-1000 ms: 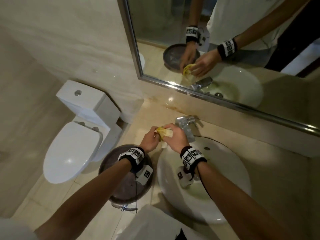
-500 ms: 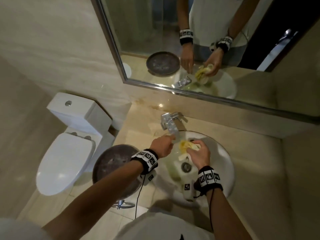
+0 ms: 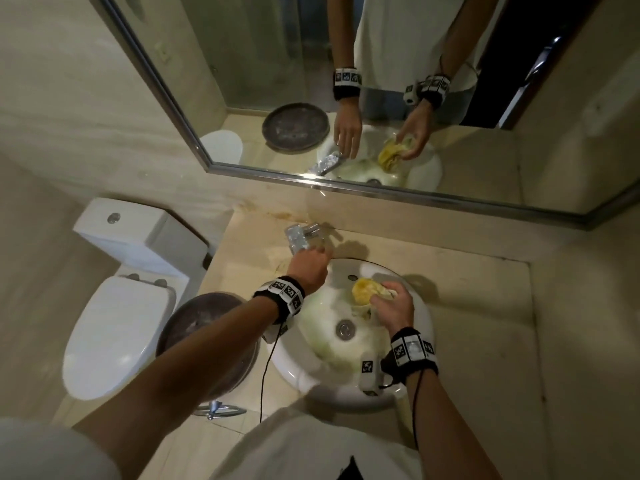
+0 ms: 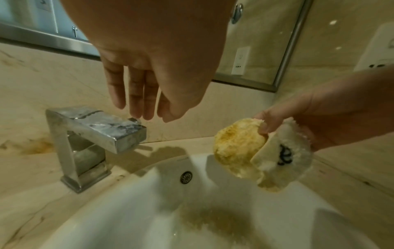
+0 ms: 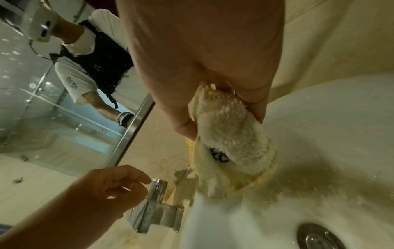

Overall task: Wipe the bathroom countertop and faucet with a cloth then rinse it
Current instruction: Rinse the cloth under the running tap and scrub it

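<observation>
Yellow-and-cream terry cloth [image 4: 253, 151] bunched in the right hand [image 3: 394, 308]: grip closed round it, thumb and fingers pinching the wad, which hangs below the grip over the white basin [image 3: 420, 327], clear of the porcelain. Left hand [image 4: 149, 67] holds nothing, fingers straight and slack, tips right at the chrome faucet [image 4: 93, 131] handle's front end; contact unclear. Faucet sits just left of the cloth grip on the stained marble bench [image 3: 485, 306]. Drain [image 3: 344, 329] below and near the cloth.

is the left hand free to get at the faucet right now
Likely yes: the left hand is empty, its straight fingers at the faucet top with nothing between, while the right hand holds the cloth clear.
</observation>
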Tool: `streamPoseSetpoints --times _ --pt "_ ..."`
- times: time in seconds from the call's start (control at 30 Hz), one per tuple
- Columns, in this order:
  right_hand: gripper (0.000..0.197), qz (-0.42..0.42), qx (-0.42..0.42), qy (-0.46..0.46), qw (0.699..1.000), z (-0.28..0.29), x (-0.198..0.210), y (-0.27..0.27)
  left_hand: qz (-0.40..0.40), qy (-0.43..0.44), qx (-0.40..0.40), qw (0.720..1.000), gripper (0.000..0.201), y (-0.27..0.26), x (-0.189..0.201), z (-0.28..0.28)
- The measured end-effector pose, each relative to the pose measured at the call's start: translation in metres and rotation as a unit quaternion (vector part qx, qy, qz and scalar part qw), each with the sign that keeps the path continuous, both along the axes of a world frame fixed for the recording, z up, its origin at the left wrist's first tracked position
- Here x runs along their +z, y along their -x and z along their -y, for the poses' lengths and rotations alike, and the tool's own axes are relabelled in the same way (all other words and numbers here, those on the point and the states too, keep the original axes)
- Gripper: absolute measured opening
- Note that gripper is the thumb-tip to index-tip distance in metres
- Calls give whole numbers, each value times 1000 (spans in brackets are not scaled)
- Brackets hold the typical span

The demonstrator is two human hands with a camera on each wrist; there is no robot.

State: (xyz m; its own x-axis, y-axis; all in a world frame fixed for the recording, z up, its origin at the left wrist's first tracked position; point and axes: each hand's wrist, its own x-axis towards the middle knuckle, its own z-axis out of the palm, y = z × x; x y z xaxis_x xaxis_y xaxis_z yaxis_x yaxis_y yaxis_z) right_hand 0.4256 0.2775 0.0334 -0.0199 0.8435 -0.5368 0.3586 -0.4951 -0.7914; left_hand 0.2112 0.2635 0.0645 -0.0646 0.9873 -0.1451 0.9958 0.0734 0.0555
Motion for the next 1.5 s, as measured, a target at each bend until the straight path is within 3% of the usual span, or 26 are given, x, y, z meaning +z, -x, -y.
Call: streamPoseSetpoints --times 0.17,0.3,0.4,0.5,0.6,0.73,0.83,1.07,1.13,1.23,1.37,1.5 --pt "41 -51 -30 46 997 -9 -3 -3 71 68 11 995 36 -8 -3 -10" --pt "50 -107 -49 63 991 -12 4 -3 137 119 -6 983 53 -24 -22 -5" --pt "43 -134 -26 72 988 -14 10 -2 303 152 51 940 64 -33 -36 -2" --pt "51 -165 -10 87 982 -14 14 -2 397 144 125 898 54 -37 -49 -3" --pt "49 -162 -5 82 983 -15 18 -8 448 113 174 870 40 -32 -54 -2" --pt "48 -185 -8 90 979 -18 19 -13 498 88 170 846 29 -29 -43 3" --pt "41 -187 -34 93 977 -18 18 -9 520 100 189 827 31 -32 -33 8" --pt "27 -192 -73 87 975 -9 27 -7 601 159 280 731 46 -53 -8 31" --pt "29 -195 -89 97 972 -6 29 -8 598 142 262 744 44 -56 -8 36" --pt "34 -201 -95 109 969 -5 35 -8 544 88 199 810 23 -56 -10 41" --pt "31 -184 -54 100 976 -2 39 -6 457 -15 117 882 13 -54 4 40" --pt "20 -152 19 80 985 -5 45 -10 385 -81 35 919 9 -49 29 33"
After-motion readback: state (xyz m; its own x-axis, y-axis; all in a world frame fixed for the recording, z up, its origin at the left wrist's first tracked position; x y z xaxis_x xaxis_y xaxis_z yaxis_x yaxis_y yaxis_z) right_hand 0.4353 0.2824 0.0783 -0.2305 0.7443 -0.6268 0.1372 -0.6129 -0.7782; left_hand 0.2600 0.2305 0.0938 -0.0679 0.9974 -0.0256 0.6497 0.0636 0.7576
